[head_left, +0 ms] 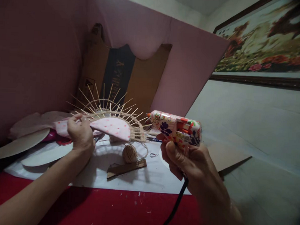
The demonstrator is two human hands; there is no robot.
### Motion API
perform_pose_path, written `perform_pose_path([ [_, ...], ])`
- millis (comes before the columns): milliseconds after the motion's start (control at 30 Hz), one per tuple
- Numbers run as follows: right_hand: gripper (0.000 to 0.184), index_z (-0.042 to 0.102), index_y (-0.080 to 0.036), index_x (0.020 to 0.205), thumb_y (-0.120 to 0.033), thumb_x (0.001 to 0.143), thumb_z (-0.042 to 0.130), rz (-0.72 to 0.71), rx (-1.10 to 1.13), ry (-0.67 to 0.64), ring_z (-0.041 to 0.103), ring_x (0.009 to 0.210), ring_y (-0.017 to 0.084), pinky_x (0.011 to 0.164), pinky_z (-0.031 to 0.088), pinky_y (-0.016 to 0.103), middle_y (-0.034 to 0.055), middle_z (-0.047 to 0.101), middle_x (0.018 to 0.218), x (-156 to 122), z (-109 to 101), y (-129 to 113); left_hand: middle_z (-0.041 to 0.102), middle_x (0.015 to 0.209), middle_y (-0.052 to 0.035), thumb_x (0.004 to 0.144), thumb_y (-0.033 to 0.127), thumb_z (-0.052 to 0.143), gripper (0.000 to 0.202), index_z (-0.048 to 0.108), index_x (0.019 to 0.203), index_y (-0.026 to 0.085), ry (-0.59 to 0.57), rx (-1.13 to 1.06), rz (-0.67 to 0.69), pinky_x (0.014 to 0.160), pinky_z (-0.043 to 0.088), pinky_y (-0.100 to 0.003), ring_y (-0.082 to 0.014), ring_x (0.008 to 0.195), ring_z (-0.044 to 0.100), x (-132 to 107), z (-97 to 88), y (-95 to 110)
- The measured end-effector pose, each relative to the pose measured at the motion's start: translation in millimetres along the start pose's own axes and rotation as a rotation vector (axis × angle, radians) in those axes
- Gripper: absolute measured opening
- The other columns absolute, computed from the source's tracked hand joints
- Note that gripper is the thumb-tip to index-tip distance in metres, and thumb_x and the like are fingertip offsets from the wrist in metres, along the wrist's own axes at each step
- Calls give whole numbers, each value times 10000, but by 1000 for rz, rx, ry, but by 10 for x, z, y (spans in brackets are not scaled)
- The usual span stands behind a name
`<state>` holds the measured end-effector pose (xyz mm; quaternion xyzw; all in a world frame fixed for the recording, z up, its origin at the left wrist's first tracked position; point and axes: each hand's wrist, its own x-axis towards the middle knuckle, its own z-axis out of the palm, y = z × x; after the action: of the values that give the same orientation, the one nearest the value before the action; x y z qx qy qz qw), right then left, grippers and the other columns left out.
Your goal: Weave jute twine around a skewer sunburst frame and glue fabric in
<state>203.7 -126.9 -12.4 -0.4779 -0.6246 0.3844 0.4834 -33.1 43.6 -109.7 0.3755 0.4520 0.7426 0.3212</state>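
My left hand (80, 133) is closed on a round craft piece (114, 126) with a pink dotted fabric base and several thin wooden sticks fanning out of it, woven at the rim with twine. It holds the piece tilted above the white sheet (142, 175). My right hand (185, 158) grips a floral-patterned glue gun (175, 127), its orange tip pointing left, just short of the woven rim. A black cord (174, 206) hangs from the gun's handle.
A ball of twine (129, 153) sits on a strip of cardboard (126, 168) under the piece. Cardboard discs (19, 145) and pink cloth lie at left. Red cloth (111, 208) covers the near surface. Pink board and cardboard stand behind; a framed picture (264, 41) hangs at right.
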Motion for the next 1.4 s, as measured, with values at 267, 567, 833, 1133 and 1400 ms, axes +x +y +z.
perform_pose_path([
  [267,407,476,-180,624,-528,789,607,40,92,-76,273,389,51,328,187,210,-59,359,508,114,186,324,591,901,-31,677,108,593,341,419,949,218,-27,-102,-144,636,549,-282,-138,741,632,-482,237,-261],
  [567,420,492,-167,656,-539,709,679,260,193,-101,305,348,37,288,206,167,-62,458,495,649,369,722,619,641,14,627,146,638,350,453,922,176,-260,121,-293,417,420,-199,-122,504,561,-628,-3,-139],
  [833,441,532,-156,627,-572,732,636,179,129,-235,314,294,46,290,216,187,-70,434,394,1129,526,1036,634,609,11,756,273,573,151,590,879,187,-457,516,-14,483,393,-246,-143,501,553,-524,-307,75],
  [1133,493,600,-142,664,-633,703,614,208,56,-227,487,405,80,385,374,194,-2,576,520,1175,540,1250,680,804,-78,827,257,532,154,655,790,173,-460,1258,605,704,393,-373,-273,829,556,-408,-227,68],
  [1400,491,578,-146,627,-624,736,584,146,45,-238,459,419,84,393,328,207,9,570,523,1166,560,1349,692,754,-81,841,274,505,203,643,718,190,-413,1521,750,684,309,-431,-313,804,549,-418,-95,20],
])
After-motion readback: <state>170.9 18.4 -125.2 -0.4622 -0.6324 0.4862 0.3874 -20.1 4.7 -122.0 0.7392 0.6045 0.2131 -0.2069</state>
